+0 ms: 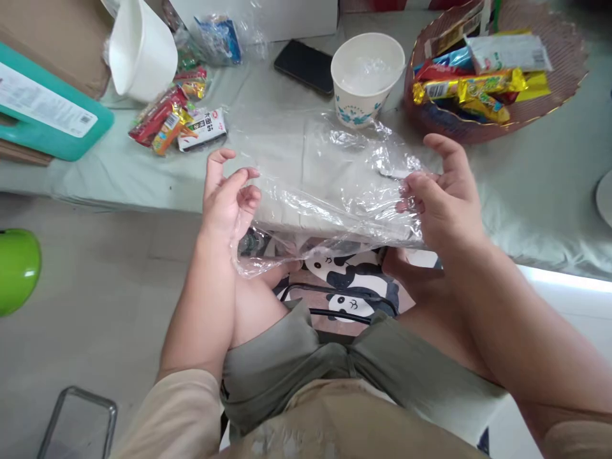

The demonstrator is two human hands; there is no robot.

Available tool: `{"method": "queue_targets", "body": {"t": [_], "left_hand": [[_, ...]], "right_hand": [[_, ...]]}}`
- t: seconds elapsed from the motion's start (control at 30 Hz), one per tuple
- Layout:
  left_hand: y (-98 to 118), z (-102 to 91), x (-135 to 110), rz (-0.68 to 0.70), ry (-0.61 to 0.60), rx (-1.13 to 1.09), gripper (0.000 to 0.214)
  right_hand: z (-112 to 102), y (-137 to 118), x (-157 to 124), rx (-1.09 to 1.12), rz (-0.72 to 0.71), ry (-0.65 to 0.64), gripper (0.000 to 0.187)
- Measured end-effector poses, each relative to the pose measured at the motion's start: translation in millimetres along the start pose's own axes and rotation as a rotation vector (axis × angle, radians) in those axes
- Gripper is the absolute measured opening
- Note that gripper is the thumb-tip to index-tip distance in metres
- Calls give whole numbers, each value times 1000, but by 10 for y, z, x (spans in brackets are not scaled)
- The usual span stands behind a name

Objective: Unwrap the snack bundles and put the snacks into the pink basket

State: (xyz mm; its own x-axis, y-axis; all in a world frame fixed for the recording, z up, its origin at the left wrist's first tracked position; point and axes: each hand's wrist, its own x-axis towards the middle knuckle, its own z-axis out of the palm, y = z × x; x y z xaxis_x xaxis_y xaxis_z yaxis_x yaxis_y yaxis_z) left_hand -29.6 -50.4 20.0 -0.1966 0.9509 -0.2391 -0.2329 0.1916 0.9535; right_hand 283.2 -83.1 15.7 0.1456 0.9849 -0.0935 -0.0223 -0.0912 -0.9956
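Between my two hands stretches a clear plastic bag (329,197), crinkled and see-through, over the front edge of the table. My left hand (231,197) has its fingers curled on the bag's left end, thumb and fingers pinching the film. On the other end, my right hand (447,194) pinches the film between thumb and fingers, its index finger raised. A thin whitish strip (396,173) shows beside the right fingertips; I cannot make out what it is. Just beyond the bag stands a patterned paper cup (368,80) with clear film inside it.
A pink bowl (568,83) of wrapped snacks stands at the back right. A black phone (305,65) lies behind the cup. To the left are snack packets (165,121), a tilted white cup (143,54) and a teal box (52,105). A green object (18,273) is low at left.
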Motion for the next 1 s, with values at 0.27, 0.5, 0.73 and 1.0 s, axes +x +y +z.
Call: {"method": "queue_targets", "body": {"t": [0.27, 0.5, 0.73, 1.0], "left_hand": [[18, 5, 4, -304, -339, 180, 37], [7, 119, 5, -212, -135, 199, 16], [-39, 110, 212, -103, -9, 263, 20], [-184, 333, 544, 19, 88, 673, 7]], "right_hand": [[-2, 7, 112, 75, 113, 89, 37], [-38, 11, 125, 125, 242, -93, 55], [-123, 93, 115, -3, 198, -227, 73], [-203, -46, -51, -850, -596, 66, 38]]}}
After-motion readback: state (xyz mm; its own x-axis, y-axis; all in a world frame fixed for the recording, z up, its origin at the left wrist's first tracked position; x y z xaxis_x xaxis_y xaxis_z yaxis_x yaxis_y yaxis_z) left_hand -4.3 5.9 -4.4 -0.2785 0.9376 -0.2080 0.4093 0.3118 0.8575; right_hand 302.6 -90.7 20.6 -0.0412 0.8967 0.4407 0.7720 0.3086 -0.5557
